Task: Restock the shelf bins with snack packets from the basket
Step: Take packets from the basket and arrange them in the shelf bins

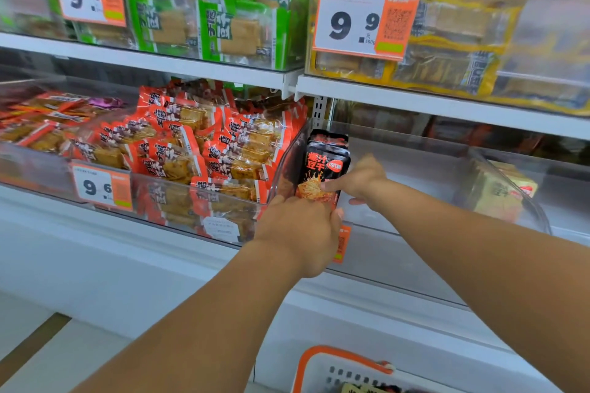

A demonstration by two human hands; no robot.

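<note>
Over on the left, the red packets [198, 150] bin is already heaped full. Left hand [303, 230] is curled around the bottom of the black packets [324, 166], standing them up against the left wall of the clear bin [415, 233]; right hand [360, 182] presses flat fingers on their face. That bin's mostly bare, and the basket [338, 367] below looks like it's got more, so early days I'd guess.

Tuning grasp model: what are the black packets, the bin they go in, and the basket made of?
Black packets: glossy printed plastic film, judging by sheen and creases. Bin: clear rigid plastic, likely acrylic; see-through walls with reflections. Basket: moulded white plastic with slots, orange rim.
</note>
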